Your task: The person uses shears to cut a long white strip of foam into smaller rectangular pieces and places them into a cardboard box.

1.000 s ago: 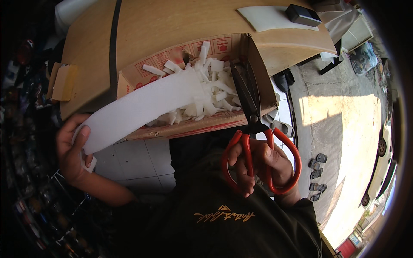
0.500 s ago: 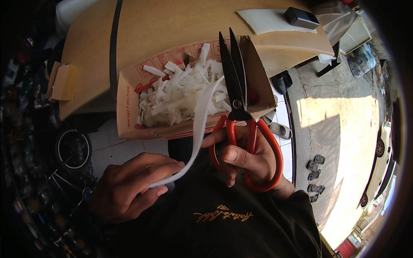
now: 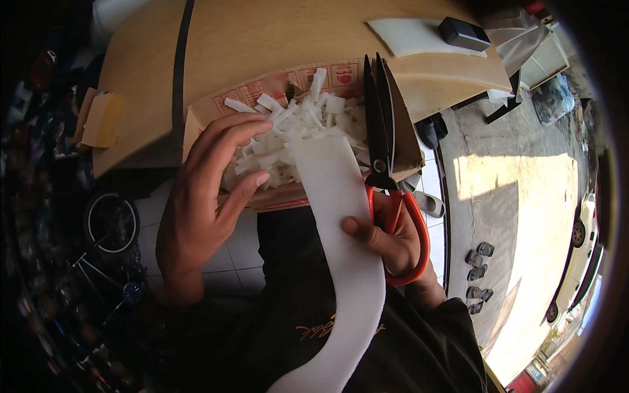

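Note:
My left hand (image 3: 206, 190) hovers over the left side of a cardboard box (image 3: 409, 141), its fingers apart and curved with nothing between them. In my right hand (image 3: 396, 247) are scissors (image 3: 379, 160) with black blades and red-orange handles, pointing away from me, the blades nearly together. The thumb of that hand also presses on a long white foam strip (image 3: 341, 190). The strip's far end lies over the box, and its near part curves down across my dark shirt. Small cut white foam pieces (image 3: 278, 157) fill the box.
Behind the box stands a tan tabletop (image 3: 262, 39) with a black band, a white sheet (image 3: 403, 38) and a small dark box (image 3: 464, 34). A small yellowish carton (image 3: 99, 121) is at its left edge. Farther off are a bicycle wheel (image 3: 111, 224), sandals (image 3: 481, 262) and a parked car (image 3: 580, 242).
My left hand has let go of the narrow strip and moved up to the box, its fingers opening. A wide foam strip now lies under my right thumb. The scissors have shifted slightly right.

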Tool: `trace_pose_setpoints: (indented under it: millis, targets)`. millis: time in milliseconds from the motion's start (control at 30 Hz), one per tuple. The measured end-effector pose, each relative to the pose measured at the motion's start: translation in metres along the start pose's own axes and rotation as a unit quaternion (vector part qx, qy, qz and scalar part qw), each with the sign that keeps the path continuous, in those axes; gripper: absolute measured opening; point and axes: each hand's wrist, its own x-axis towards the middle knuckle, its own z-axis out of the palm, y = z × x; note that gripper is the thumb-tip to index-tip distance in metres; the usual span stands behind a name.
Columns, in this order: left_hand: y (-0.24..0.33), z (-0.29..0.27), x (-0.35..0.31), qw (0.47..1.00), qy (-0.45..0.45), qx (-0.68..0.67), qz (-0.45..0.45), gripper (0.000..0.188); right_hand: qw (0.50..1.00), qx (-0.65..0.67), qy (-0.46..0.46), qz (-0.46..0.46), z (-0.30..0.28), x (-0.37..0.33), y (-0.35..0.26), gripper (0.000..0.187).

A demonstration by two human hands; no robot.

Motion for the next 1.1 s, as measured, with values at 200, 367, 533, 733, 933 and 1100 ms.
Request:
trace_pose_setpoints:
  millis: [200, 367, 533, 733, 933, 1100]
  targets:
    - [-0.011, 0.038, 0.027, 0.998, -0.039, 0.015, 0.038, 0.049, 1.000, 0.002, -0.008, 0.018, -0.007, -0.009, -0.009, 0.038]
    - [-0.022, 0.033, 0.037, 0.999, 0.000, -0.025, 0.041, 0.020, 0.999, -0.026, -0.037, -0.014, -0.013, -0.008, -0.004, 0.035]
    - [-0.029, 0.023, 0.038, 0.996, 0.082, 0.002, -0.039, 0.011, 0.999, -0.014, -0.038, -0.023, -0.015, -0.007, 0.006, 0.033]
    - [-0.011, 0.020, 0.027, 0.971, -0.111, -0.133, -0.164, 0.025, 0.999, -0.018, -0.005, -0.029, -0.003, -0.002, 0.011, 0.029]
    - [-0.002, 0.037, 0.022, 0.891, -0.050, -0.418, -0.171, 0.031, 0.987, -0.151, 0.000, -0.055, 0.014, 0.006, 0.012, 0.035]
    - [-0.017, 0.022, 0.021, 0.836, -0.013, -0.528, -0.151, 0.032, 0.994, -0.075, -0.014, -0.072, 0.009, 0.000, 0.017, 0.033]
